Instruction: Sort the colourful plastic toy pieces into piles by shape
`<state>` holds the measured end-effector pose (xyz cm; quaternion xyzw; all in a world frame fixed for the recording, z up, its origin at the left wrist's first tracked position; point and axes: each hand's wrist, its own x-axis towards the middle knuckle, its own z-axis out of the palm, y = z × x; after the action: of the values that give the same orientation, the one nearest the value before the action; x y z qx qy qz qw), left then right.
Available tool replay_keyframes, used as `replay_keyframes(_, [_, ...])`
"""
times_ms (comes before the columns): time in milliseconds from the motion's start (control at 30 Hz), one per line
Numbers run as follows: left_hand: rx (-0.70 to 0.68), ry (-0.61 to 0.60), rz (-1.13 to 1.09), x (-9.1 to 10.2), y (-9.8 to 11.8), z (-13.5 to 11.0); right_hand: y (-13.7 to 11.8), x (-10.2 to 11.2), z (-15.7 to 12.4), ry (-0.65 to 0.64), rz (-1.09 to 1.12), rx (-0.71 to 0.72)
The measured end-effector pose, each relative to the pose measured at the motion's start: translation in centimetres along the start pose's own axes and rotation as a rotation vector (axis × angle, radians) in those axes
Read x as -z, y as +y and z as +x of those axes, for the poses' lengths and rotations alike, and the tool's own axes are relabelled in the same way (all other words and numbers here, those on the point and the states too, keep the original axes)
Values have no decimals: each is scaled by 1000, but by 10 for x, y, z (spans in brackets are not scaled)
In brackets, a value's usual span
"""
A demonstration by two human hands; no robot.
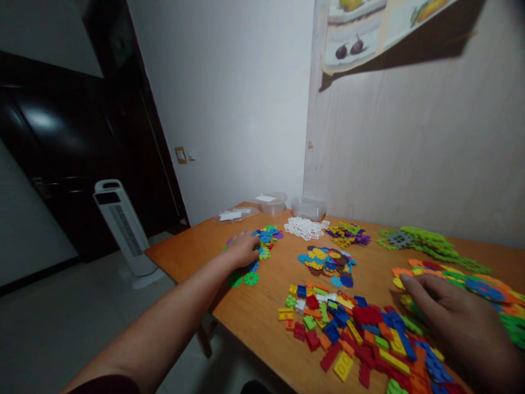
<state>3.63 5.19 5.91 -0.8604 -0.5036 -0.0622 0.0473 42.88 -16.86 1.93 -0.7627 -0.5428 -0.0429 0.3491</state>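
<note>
From my remote seat, on the far left I see a white tower unit [125, 230] standing on the floor beside the wooden table [197, 241]. The left hand [243, 249] rests palm down over the snowflake discs [268, 235], near the table's left edge; its fingers bend into the pile, and I cannot tell whether they pinch a piece. Behind it lie a clear bag [231, 215], a round tub [274, 204] and a rectangular tub [309, 209]. Further right come white pieces [304, 228], purple and yellow pieces [348, 234], then flower discs [327, 261], with mixed bricks [340, 323] nearer me. At far right, lime pieces [426, 243] lie behind the large flat pieces [471, 280]. The right hand [455, 312] is at these, thumb extended by their left end; its other fingers are mostly hidden, so I cannot tell whether it holds anything. I judge the step in hand to be handling the two outer piles at once. To my mind, the next move calls for light fingertips on the left, keeping discs off the edge, and a right hand clear of the bricks.
</note>
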Motion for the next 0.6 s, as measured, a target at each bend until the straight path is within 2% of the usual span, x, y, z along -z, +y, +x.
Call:
replay_keyframes(100, [-1, 15, -23, 0, 1, 1, -1, 1, 0, -89, 25, -63])
replay_keyframes(267, [44, -27, -91, 13, 2, -11, 3, -1, 0, -104, 37, -95])
replay_keyframes(400, [95, -74, -27, 22, 3, -25, 1, -1, 0, -119, 40, -73])
replay_keyframes(600, [113, -95, 28, 18, 3, -33, -3, 1, -1, -120, 53, -49])
